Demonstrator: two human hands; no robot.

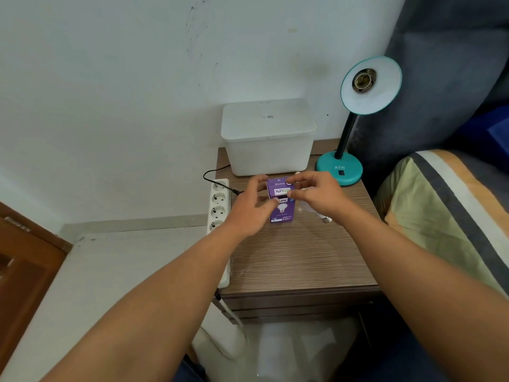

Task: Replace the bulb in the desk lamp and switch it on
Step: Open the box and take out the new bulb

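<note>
Both hands, left hand (249,208) and right hand (316,195), grip a glossy purple cardboard box (281,201) above the wood-grain surface (297,257)

Nightstand (297,260) w/ storage box (268,144), lamp (340,170), power strip (219,205), bulb (316,212).

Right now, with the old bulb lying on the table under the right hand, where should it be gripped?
Probably by the white globe, from above with fingers across its sides. The bulb lies on its side with its screw base pointing toward the person, mostly hidden by the right hand; the metal thread gives a narrower hold.
</note>
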